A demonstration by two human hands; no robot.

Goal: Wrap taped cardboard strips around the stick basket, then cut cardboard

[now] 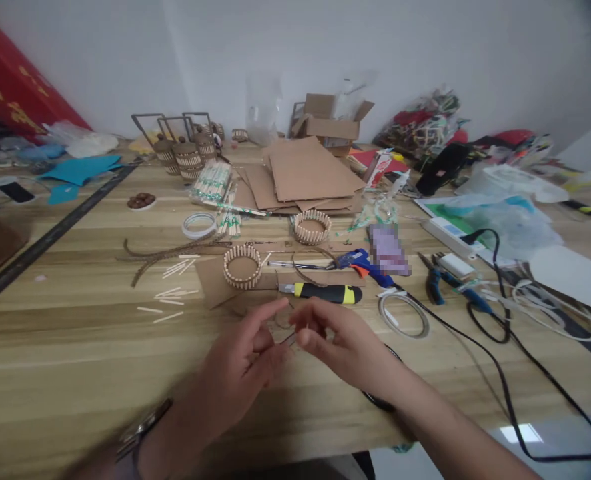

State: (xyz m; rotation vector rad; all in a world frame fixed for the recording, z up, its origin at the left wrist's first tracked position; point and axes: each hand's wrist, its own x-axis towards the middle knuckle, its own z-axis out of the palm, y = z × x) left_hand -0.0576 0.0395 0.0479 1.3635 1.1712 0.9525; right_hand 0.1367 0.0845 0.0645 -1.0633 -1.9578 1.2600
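Observation:
Near the table's front middle, my left hand (245, 357) is closed, its thumb and fingers pinching something thin and dark that I cannot make out well. Just right of it, my right hand (340, 340) has its fingers curled and pressed together; what they hold is too small to name. Beyond my hands lies a yellow and black utility knife (328, 293). Behind my left hand stands a ring of short wooden sticks (226, 268) on brown cardboard (210, 283). A second stick ring (312, 238) stands farther back. Loose sticks (175, 292) lie to the left.
A blue glue gun (370, 267), a tape roll (425, 327), pliers (433, 287) and black cables (505, 393) lie on the right. Stacked cardboard (310, 170), bundled sticks (211, 181) and small lidded baskets (188, 160) stand at the back. A white power strip (450, 237) lies right.

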